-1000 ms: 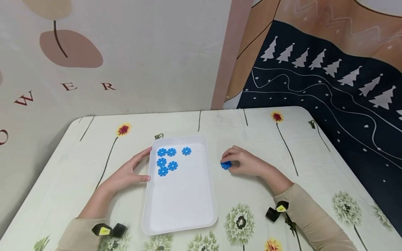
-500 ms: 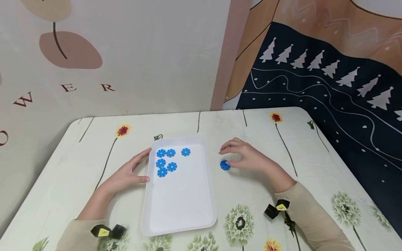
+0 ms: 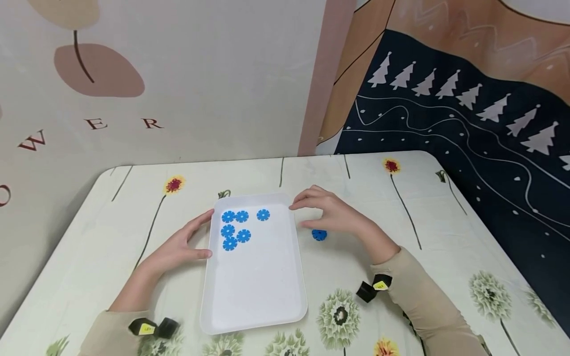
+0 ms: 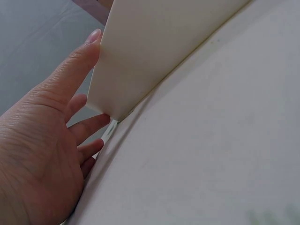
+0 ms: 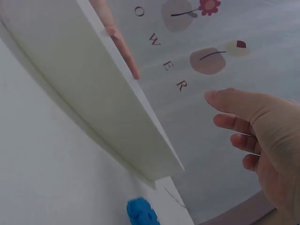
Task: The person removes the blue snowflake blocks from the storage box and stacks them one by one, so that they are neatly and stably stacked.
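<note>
A white rectangular tray (image 3: 256,287) lies on the table with several blue notched plastic discs (image 3: 243,236) in its far left part and one disc (image 3: 263,214) further right. My left hand (image 3: 180,246) touches the tray's left side with thumb and fingers spread, and the left wrist view shows fingertips (image 4: 101,119) at the tray's corner. Fingers slightly bent and apart, my right hand (image 3: 327,210) hovers by the tray's upper right edge, holding nothing. Below it on the table sits another blue notched piece (image 3: 319,235), partly hidden in the right wrist view's lower edge.
A flower-printed cloth (image 3: 262,173) covers the table. Behind it rises a pale wall (image 3: 213,99) with printed letters, and a dark panel (image 3: 423,118) with white trees stands at the right. Each sleeve carries a black strapped device (image 3: 374,288).
My right hand has let go of the blue notched piece, lifted off it and moved left toward the tray's right edge. The left hand has stayed at the tray's left side.
</note>
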Motion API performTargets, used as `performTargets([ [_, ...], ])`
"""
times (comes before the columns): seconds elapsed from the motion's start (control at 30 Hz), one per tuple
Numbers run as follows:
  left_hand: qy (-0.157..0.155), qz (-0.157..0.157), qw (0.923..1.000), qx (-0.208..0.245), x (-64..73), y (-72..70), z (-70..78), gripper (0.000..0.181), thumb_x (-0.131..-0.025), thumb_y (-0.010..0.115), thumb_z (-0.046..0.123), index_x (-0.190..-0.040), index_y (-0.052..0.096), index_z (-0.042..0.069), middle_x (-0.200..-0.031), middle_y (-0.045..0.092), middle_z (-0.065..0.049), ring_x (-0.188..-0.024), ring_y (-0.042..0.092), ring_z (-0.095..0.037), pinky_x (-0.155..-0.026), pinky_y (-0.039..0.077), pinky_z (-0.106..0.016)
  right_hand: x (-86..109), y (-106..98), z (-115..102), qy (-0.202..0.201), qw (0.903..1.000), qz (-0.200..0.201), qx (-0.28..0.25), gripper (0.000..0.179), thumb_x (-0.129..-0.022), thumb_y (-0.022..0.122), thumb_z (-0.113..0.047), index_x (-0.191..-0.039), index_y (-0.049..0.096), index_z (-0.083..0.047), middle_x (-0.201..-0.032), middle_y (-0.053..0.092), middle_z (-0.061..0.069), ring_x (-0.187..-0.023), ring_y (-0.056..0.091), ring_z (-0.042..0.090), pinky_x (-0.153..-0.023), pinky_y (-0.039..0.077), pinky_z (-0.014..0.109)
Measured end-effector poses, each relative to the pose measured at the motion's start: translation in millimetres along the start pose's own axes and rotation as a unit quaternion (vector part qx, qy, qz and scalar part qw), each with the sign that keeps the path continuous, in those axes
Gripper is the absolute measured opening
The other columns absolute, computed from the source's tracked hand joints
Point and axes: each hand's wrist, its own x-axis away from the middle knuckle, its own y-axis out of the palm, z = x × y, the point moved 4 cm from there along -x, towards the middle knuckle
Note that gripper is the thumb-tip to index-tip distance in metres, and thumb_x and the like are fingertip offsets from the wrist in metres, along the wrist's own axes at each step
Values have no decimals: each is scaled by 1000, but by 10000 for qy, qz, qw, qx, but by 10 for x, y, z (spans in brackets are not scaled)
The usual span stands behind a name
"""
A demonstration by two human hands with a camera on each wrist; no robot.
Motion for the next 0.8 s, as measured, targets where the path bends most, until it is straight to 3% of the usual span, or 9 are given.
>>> performTargets([
  [0.43,-10,0,10000,13,-4,-6,11,96,-75,82,19,-153,25,21,-155,25,-15,-141,12,-41,-101,12,-73,-378,328,-150,-377,9986,-333,-141,38,-79,80,-16,-113,70,-3,-111,63,4,-107,53,16,-90,45,24],
  [0.8,-11,-25,10000,24,-1,-6,11,96,-75,82,19,-153,26,21,-154,25,-15,-141,12,-42,-100,13,-73,-632,689,-193,-37,9949,-1010,-62,41,-78,81,-20,-115,69,-6,-112,63,1,-109,51,14,-93,41,22],
])
